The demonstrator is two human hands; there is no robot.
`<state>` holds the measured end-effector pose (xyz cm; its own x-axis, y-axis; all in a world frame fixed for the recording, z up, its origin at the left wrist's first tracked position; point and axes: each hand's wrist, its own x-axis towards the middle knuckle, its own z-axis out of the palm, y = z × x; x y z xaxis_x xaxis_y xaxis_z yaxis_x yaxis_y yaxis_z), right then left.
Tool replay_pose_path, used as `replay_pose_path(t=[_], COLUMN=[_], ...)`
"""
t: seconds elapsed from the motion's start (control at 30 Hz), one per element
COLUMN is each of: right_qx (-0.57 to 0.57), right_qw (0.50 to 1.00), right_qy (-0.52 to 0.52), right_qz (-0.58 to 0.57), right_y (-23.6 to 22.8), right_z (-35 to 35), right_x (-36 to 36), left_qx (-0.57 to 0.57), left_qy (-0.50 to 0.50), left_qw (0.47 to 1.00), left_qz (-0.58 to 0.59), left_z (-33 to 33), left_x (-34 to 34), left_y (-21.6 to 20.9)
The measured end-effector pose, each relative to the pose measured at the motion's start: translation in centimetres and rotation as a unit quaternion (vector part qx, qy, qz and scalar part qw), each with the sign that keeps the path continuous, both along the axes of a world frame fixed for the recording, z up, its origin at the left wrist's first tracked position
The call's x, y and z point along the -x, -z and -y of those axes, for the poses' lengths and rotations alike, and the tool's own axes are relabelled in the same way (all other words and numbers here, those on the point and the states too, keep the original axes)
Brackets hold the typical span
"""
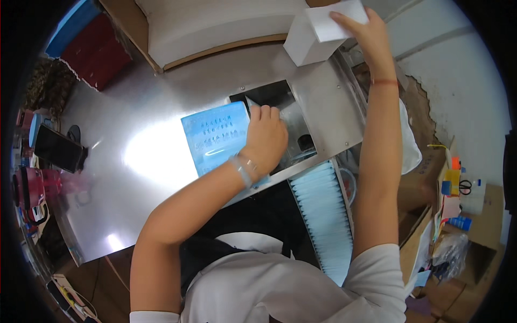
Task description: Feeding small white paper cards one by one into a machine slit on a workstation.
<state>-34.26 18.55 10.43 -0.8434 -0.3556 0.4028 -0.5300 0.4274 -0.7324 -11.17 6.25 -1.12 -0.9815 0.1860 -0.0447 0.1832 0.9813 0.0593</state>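
Observation:
My left hand [266,134] is closed at the right edge of a flat blue printed plastic bag [212,132], over a dark rectangular opening [296,126] in the metal table. A pale pointed corner shows just above its knuckles; the fingertips are hidden. At the far right, my right hand [371,40] grips a white sheet-like piece [328,27], thumb on its top face. This piece is right over a white block-shaped stack [309,46] at the table's far edge. Whether the piece is one sheet or several, I cannot tell.
A row of light-blue folded pieces [323,215] fills a narrow tray below the table's near edge. A large white box [215,32] stands at the back. A phone [58,148] and a pink jug [40,185] are at the left, scissors [465,187] at the right.

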Motion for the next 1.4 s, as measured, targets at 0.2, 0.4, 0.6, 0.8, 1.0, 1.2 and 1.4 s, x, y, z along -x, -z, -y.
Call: replay_pose_path(t=[0.2, 0.4, 0.6, 0.8, 1.0, 1.2, 1.4], right_qx=[-0.113, -0.195, -0.197, -0.206, -0.182, -0.177, -0.236], right_qw=[0.99, 0.927, 0.92, 0.929, 0.949, 0.88, 0.92], right_qy=[0.009, 0.026, 0.061, 0.139, 0.076, -0.329, -0.153], right_qz=[-0.089, -0.32, -0.334, -0.274, -0.245, -0.293, -0.273], right_y=[3.4, 5.9, 5.6, 8.1, 3.4, 5.2, 12.4], right_z=[0.9, 2.6, -0.2, -3.5, -3.3, 2.2, 6.3], right_x=[5.2, -1.4, -13.2, -17.1, -17.0, -27.8, -25.9], left_qx=[-0.146, -0.186, -0.179, -0.198, -0.149, -0.092, -0.142], left_qy=[-0.083, -0.111, -0.151, -0.135, -0.081, -0.118, -0.188], left_qw=[0.981, 0.974, 0.964, 0.954, 0.974, 0.98, 0.953], left_qz=[-0.101, -0.069, -0.128, -0.183, -0.15, -0.131, -0.191], left_z=[4.4, 6.8, 6.8, 6.4, 6.0, 8.1, 6.9], left_x=[-9.5, -12.5, -13.2, -13.0, -13.9, -14.4, -14.5], left_y=[-2.4, -1.6, -1.0, -0.1, -0.4, -0.4, -0.2])
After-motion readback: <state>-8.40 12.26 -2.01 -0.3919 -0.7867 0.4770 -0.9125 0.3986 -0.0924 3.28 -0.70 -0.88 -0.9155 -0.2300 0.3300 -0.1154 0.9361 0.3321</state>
